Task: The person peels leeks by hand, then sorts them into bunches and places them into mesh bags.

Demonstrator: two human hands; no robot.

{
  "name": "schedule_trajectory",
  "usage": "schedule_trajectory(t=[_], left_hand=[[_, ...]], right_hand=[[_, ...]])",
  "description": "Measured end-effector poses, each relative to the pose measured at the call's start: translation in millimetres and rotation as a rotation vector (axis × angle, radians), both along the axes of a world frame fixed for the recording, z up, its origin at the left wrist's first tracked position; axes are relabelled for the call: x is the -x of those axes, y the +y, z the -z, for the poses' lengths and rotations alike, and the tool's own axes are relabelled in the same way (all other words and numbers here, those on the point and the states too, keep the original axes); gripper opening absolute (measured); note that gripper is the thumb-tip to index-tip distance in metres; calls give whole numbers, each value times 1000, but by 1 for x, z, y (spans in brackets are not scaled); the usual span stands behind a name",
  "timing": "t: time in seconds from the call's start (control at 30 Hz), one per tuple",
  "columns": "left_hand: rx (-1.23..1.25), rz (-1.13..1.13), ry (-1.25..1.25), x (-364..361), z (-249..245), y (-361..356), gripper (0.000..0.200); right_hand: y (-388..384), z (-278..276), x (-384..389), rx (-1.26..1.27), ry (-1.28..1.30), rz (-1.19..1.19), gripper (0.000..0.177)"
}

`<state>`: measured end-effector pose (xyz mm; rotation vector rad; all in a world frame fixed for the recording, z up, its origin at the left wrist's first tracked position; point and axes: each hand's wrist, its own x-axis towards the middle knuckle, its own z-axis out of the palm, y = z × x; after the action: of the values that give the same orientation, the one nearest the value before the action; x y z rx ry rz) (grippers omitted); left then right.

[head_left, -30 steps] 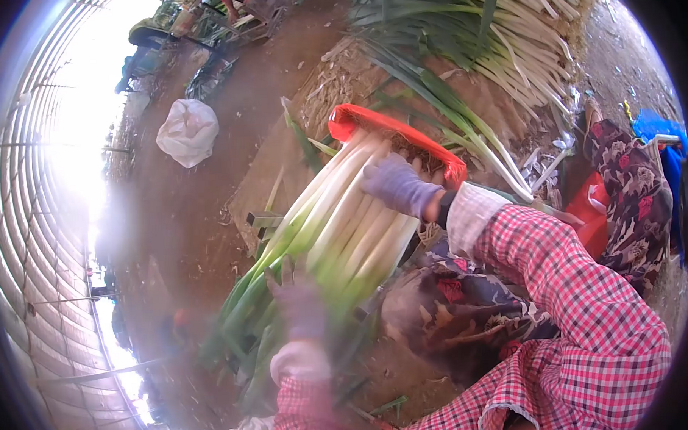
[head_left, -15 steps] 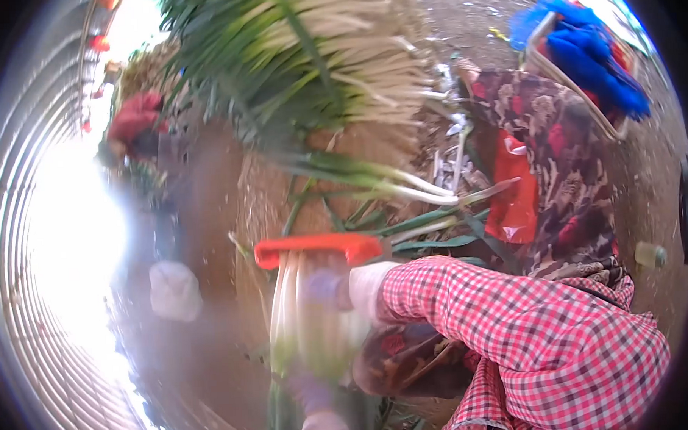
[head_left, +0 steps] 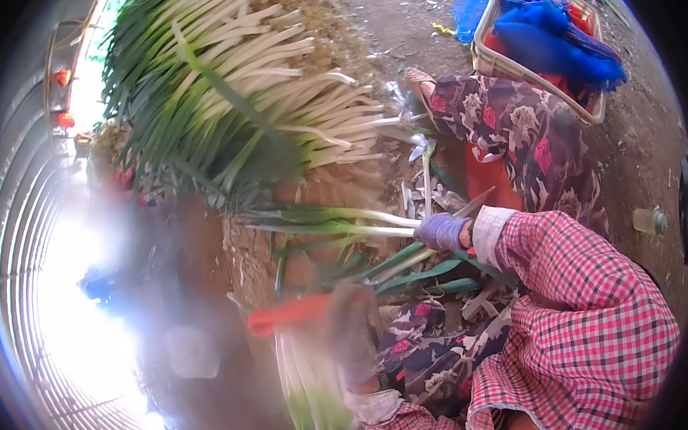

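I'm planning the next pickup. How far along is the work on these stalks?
Part-way, it seems. Gathered: the bundle, ends against the red strip. In hand: the right hand grips loose stalks; the left hand is blurred by the bundle. Left, probably: those stalks and perhaps the large pile, lying spread out.

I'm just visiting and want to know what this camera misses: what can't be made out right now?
All in the head view:
- Left hand: fingers and grip lost in motion blur.
- Leek bundle: lower end cut off by the bottom edge.
- Crate: whatever lies beneath the blue netting is hidden by it.
- Bottle: too small to tell its contents.
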<state>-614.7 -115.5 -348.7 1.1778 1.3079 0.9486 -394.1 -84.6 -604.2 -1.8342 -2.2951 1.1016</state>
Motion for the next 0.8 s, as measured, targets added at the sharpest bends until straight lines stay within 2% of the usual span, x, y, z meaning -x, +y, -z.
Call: schedule_trajectory(t=[0.03,0.07,0.1,0.13,0.17,0.23,0.27,0.37,0.4,0.47,0.63,0.67,0.77,0.8], left_hand=[[129,-45,-115,-3,10,7,36],[252,-36,-53,-1,14,10,38],[273,2,-34,1,20,14,36],[289,47,-8,4,28,18,35],[307,90,22,8,34,22,33],[105,276,305,10,41,26,33],[7,363,442,9,42,27,33],[102,360,523,7,41,26,34],[126,376,511,9,45,25,34],[164,410,482,11,51,23,35],[-61,470,564,6,50,26,35],[-99,473,580,6,52,25,35],[-159,473,736,8,57,22,35],[-137,465,719,8,59,22,37]], right_hand=[[0,14,-1,-30,9,53,19],[-3,30,2,-60,19,88,21],[1,45,7,-93,43,122,23],[15,21,9,35,16,66,31],[21,35,20,-26,36,92,34],[27,62,42,-143,66,128,39],[32,66,56,-74,-22,147,46],[30,90,84,-147,-156,129,45],[29,103,91,-245,-175,116,44],[36,107,91,-170,-191,74,41],[62,124,77,89,-133,13,47],[74,39,69,336,-116,-4,51],[76,25,66,418,220,-77,41],[71,17,58,508,489,-11,40]])
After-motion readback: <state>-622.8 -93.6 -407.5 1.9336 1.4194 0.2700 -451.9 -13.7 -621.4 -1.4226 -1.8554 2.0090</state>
